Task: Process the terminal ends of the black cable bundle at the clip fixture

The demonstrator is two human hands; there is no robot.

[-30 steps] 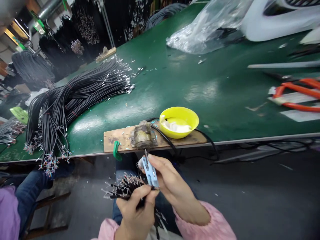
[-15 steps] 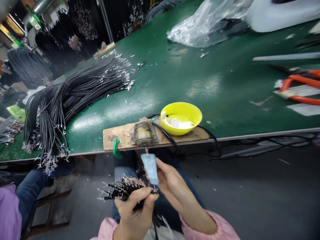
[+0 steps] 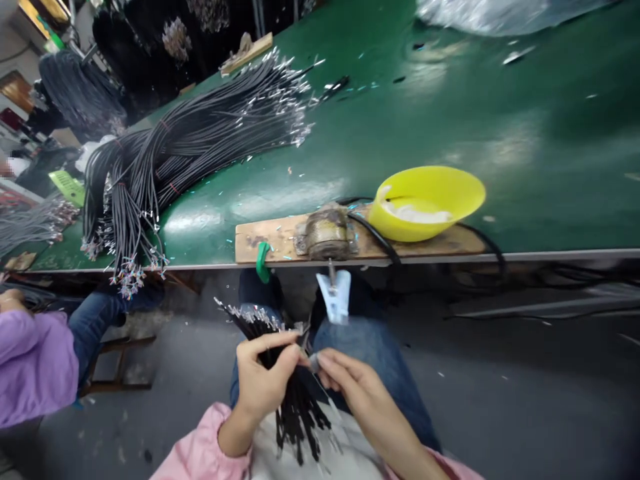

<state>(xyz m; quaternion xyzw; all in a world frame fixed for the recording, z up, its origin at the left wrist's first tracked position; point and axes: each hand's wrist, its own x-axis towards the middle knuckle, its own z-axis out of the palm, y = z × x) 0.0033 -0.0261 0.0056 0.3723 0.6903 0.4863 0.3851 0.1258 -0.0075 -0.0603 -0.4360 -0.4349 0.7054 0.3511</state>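
My left hand (image 3: 267,377) is closed around a bundle of short black cables (image 3: 300,420). Their stripped, silvery ends fan out above it, and their other ends hang down over my lap. Thumb and forefinger of my right hand (image 3: 353,383) pinch a small grey piece (image 3: 314,363), right beside my left fingertips. Whether that piece sits on a cable end is too blurred to tell. Just above the hands, a light blue clip (image 3: 336,298) is fixed to the shaft of a small tape-wrapped motor (image 3: 327,232). Neither hand touches the clip.
The motor is on a wooden board (image 3: 250,243) at the edge of the green table (image 3: 345,150). A yellow bowl (image 3: 425,223) with white material stands beside it. A green hook (image 3: 262,261) hangs at the board's left. Long black cables (image 3: 200,140) lie further left; a person in purple (image 3: 43,357) sits there.
My right hand has come down from beside the blue clip and now pinches a small grey piece at my left fingertips. The view has shifted, so the table things appear further right and higher.
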